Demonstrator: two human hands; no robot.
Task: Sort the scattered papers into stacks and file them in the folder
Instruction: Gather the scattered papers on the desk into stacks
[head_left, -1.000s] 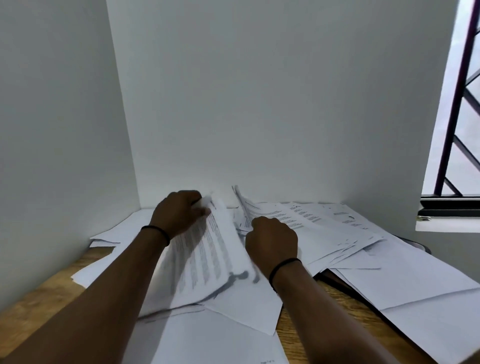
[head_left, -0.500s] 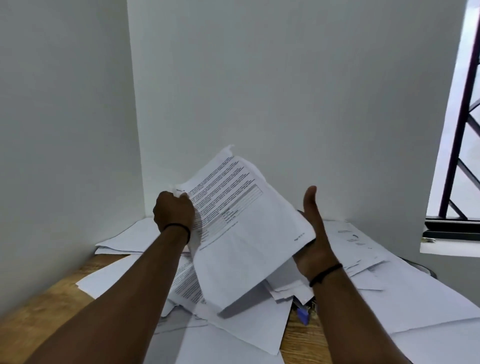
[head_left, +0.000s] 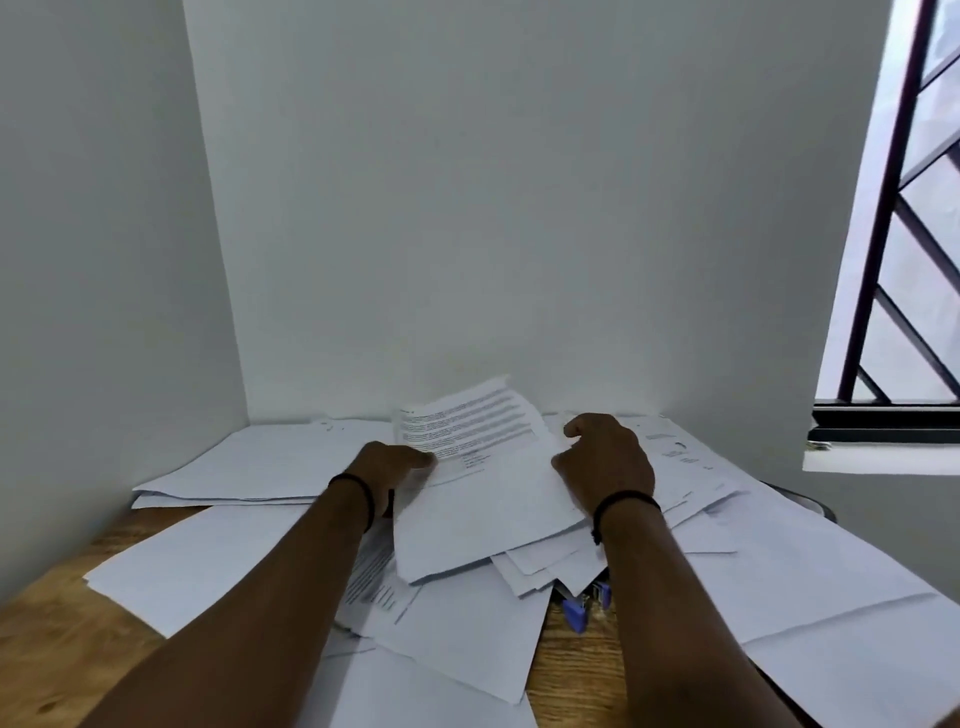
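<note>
Much of the wooden desk (head_left: 49, 644) is lying hidden under loose white papers (head_left: 208, 566), and how many sheets are overlapping beneath the hands cannot be told. A small blue object (head_left: 576, 613), perhaps a clip or stapler, is peeking out from under the pile just inside the right forearm; its shape is too covered to make out. No folder can be picked out; a dark curved edge (head_left: 810, 501) is showing beyond the papers to the right of the right hand, but what it belongs to is unclear. The print on the sheets is too small to read.

Half a second ago the printed sheet (head_left: 478, 483) was being held up high in front of the wall, with the right hand open and its thumb pointing up. Now the sheet is coming down onto the pile between the hands, its far edge still lifted and curling a little.

The left hand (head_left: 387, 467) is gripping the sheet's left edge, thumb lying on top of the printed side; its other fingers are hidden beneath the paper. The right hand (head_left: 605, 460) is resting at the sheet's right edge with fingers curled downward, knuckles up; whether it is pinching the paper or only pressing on it cannot be told from here. A dark band is circling each wrist.
</note>
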